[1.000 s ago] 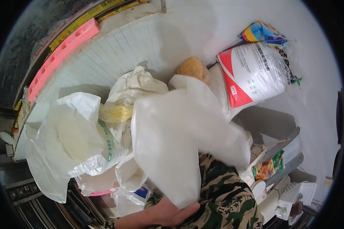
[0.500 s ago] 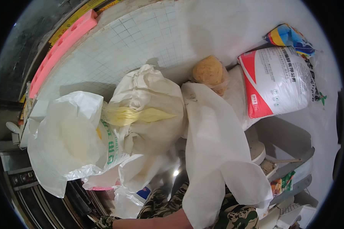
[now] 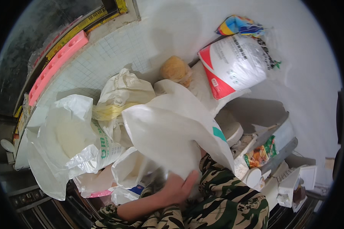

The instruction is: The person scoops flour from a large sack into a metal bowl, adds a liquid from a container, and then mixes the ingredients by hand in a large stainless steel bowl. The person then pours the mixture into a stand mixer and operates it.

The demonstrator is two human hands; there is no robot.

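A large white plastic bag (image 3: 168,129) spreads across the middle, in front of the other sacks. Its lower end narrows down to my left hand (image 3: 179,187), whose thumb and curled fingers close on it; slight blur softens the fingers. My left forearm comes in from the lower left, above camouflage-patterned cloth (image 3: 225,194). Of my right arm only a small patch of skin shows beside the bag's lower right side. The bag hides my right hand. A blurred, shiny metal thing sits partly behind my left hand.
An open sack of pale powder (image 3: 70,137) stands at left, beside a cream sack (image 3: 124,89) with a yellow liner. Behind are a bagged tan lump (image 3: 176,68) and a red-and-white sack (image 3: 233,65). At right, a grey bin (image 3: 269,126) stands by small packets (image 3: 260,152). A pink strip (image 3: 59,65) lines the ledge.
The white bag has swung from hanging upright to slanting leftward, its broad end now over the cream sack. My left hand has come out from behind it. The view has shifted to the right.
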